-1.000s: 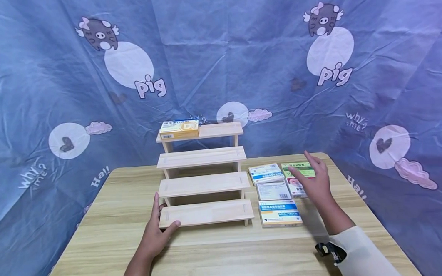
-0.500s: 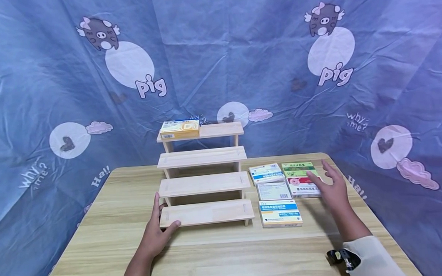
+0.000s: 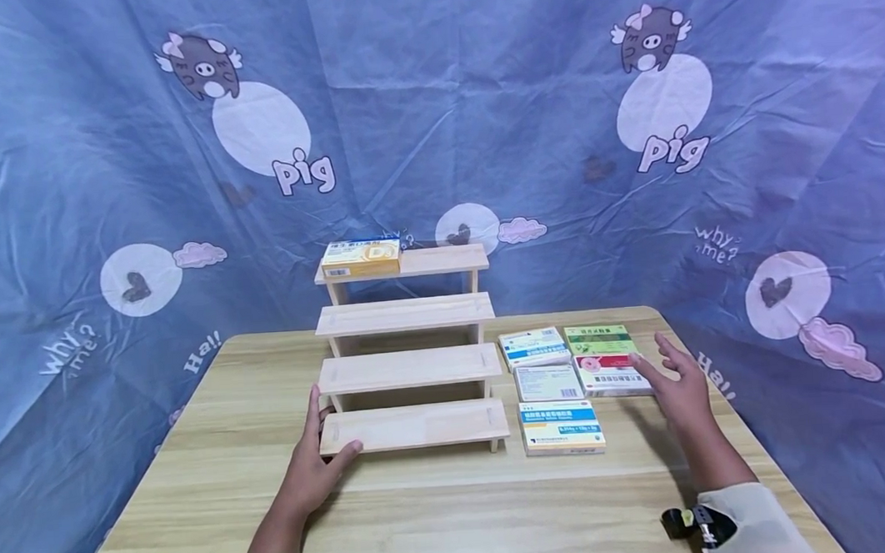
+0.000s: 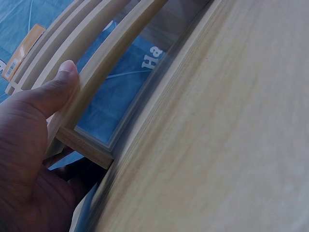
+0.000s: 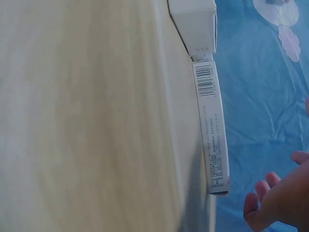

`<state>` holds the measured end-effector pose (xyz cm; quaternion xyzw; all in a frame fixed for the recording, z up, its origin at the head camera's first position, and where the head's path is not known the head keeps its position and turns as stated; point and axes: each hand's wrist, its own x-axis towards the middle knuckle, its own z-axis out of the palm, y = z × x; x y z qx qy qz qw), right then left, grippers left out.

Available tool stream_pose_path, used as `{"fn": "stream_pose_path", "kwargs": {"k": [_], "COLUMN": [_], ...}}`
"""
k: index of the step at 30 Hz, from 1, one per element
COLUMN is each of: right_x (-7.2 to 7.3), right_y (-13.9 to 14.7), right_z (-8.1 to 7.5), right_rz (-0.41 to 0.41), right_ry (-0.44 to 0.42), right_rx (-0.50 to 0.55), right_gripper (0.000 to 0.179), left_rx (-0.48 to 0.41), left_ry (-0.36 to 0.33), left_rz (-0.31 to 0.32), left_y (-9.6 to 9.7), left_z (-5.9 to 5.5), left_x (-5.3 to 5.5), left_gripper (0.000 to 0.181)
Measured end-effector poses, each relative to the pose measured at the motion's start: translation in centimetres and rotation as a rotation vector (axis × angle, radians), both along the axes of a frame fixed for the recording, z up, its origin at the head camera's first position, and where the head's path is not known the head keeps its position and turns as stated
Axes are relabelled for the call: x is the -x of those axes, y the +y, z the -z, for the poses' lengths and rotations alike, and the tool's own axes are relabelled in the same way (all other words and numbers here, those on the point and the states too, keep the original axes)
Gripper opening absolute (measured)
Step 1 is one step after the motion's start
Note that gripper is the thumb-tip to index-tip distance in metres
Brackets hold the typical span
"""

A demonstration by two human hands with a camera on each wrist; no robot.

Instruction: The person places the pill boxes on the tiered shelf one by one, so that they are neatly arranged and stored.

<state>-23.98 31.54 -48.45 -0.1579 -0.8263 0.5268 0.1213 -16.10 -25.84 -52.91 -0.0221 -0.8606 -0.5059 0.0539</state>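
A four-step wooden display rack (image 3: 413, 428) stands on the table. My left hand (image 3: 312, 471) grips the left end of its lowest step, thumb over the front edge; the left wrist view shows the other fingers behind the end piece. My right hand (image 3: 679, 388) holds nothing, its fingers spread and relaxed, by the right end of a red-and-white medicine box (image 3: 613, 376). Whether the thumb touches that box I cannot tell. Behind it lies a green medicine box (image 3: 598, 341). In the right wrist view the curled fingertips (image 5: 260, 191) show apart from a box side with a barcode (image 5: 211, 128).
A yellow-and-white medicine box (image 3: 361, 259) lies on the left of the top step. Right of the rack lie a blue-and-white box (image 3: 534, 348), a white box (image 3: 547, 383) and a larger blue-and-white box (image 3: 560, 427). A blue curtain (image 3: 406, 145) surrounds the table (image 3: 455, 518).
My right hand has moved right and toward me, off from over the green and red-and-white boxes to their right side. The left hand stays on the rack.
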Motion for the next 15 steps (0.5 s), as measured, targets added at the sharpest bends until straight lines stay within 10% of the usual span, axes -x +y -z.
{"fn": "stream_pose_path", "kwargs": {"k": [15], "right_x": [0.4], "right_y": [2.4], "right_z": [2.1], "right_rz": [-0.150], "right_ry": [-0.080], "right_rx": [-0.001], "right_gripper": [0.078], "left_rx": [-0.018], "left_ry": [-0.017], "left_rz": [0.001], "left_y": [0.1], "left_z": [-0.2], "left_x": [-0.3], "left_gripper": [0.122]}}
